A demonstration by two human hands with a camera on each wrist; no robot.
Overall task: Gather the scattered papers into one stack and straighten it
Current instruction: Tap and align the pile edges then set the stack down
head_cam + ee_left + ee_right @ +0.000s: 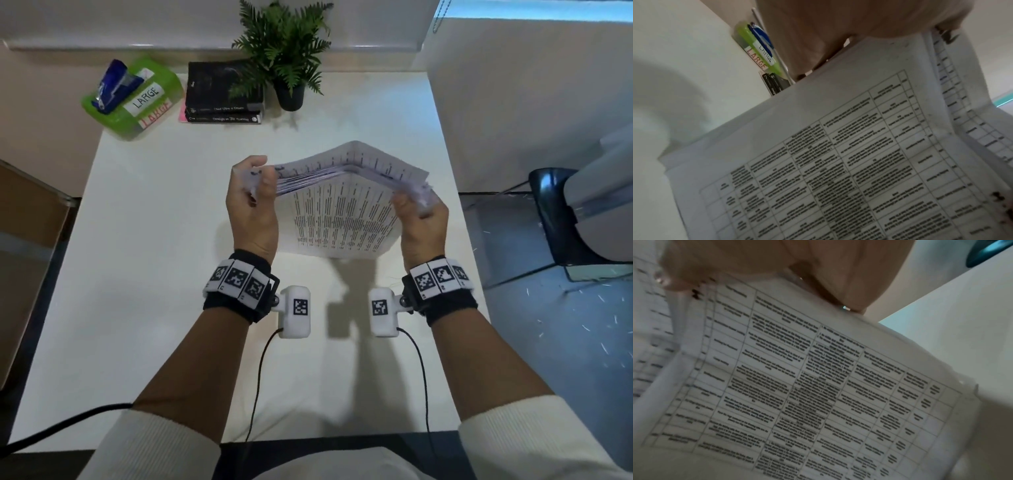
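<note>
Left hand (251,205) fingers curled, pinching left top edge of the papers (342,212); right hand (423,219) curled round the right top edge. Stack held upright over the middle of the table (164,240), lower edge down toward it, sheets fanned and bowed at top. Risk: a loose pinch on fanned sheets lets some slip out; a hard tap could crumple corners. Green box (133,96), books (222,92), plant (284,51) along the far edge.
</note>
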